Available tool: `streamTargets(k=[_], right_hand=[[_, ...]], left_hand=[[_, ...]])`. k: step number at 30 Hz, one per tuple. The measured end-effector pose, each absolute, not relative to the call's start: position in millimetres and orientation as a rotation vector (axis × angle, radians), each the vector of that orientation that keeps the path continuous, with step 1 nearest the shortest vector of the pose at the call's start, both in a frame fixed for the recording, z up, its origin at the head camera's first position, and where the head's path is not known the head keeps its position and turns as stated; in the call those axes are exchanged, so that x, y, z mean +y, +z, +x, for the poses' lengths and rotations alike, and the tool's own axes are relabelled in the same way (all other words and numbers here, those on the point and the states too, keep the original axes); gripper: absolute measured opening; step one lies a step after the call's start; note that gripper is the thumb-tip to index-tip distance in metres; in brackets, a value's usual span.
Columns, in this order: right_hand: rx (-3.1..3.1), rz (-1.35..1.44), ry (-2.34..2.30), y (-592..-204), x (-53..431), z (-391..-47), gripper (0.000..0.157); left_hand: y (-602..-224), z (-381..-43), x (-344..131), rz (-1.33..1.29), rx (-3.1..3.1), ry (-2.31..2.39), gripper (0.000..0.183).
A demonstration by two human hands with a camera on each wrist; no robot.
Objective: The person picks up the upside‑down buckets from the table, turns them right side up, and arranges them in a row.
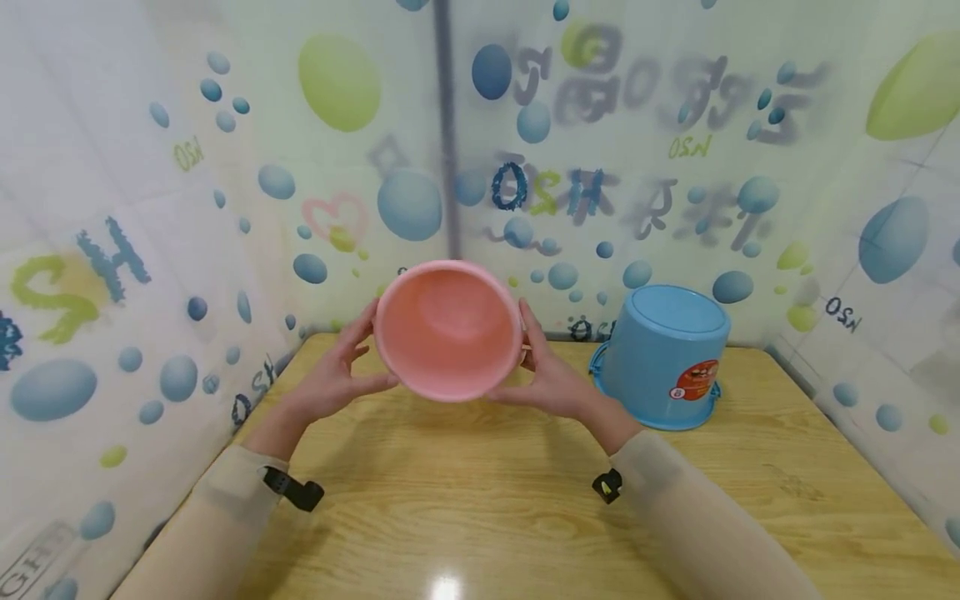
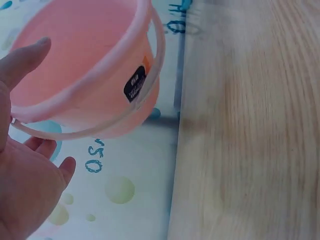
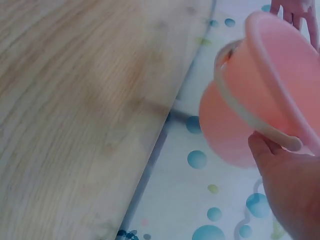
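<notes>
A pink bucket (image 1: 450,333) is raised over the table, tilted so its mouth faces the head camera. My left hand (image 1: 337,375) holds its left side; in the left wrist view the thumb lies over the rim and the other fingers are outside, below the handle (image 2: 95,131). On the opposite side my right hand (image 1: 551,375) grips the bucket, its fingers by the handle's end in the right wrist view. The pale handle hangs along the outer wall, near a dark label (image 2: 135,84). A blue bucket (image 1: 637,367) stands upside down to the right of my right hand.
The wooden table (image 1: 450,483) runs back to a wall sheet (image 1: 337,167) printed with bubbles and letters, which also covers both sides. The blue bucket has a red label (image 1: 696,380) and its handle lies low around it, near the table.
</notes>
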State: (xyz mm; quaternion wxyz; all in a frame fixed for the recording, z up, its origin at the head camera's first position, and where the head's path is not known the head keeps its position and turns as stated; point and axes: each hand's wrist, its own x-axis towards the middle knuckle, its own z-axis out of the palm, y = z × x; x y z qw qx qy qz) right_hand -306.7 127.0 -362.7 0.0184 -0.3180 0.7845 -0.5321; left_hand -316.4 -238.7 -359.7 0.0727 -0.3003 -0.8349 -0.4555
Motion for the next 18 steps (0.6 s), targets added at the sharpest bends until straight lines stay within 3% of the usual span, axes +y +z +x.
streamTargets(k=[18], right_hand=[[2.618, -0.977, -1.604, -362, 135, -316, 0.115]], left_hand=[[-326, -299, -230, -1.059, -2.386, -1.495, 0.108]])
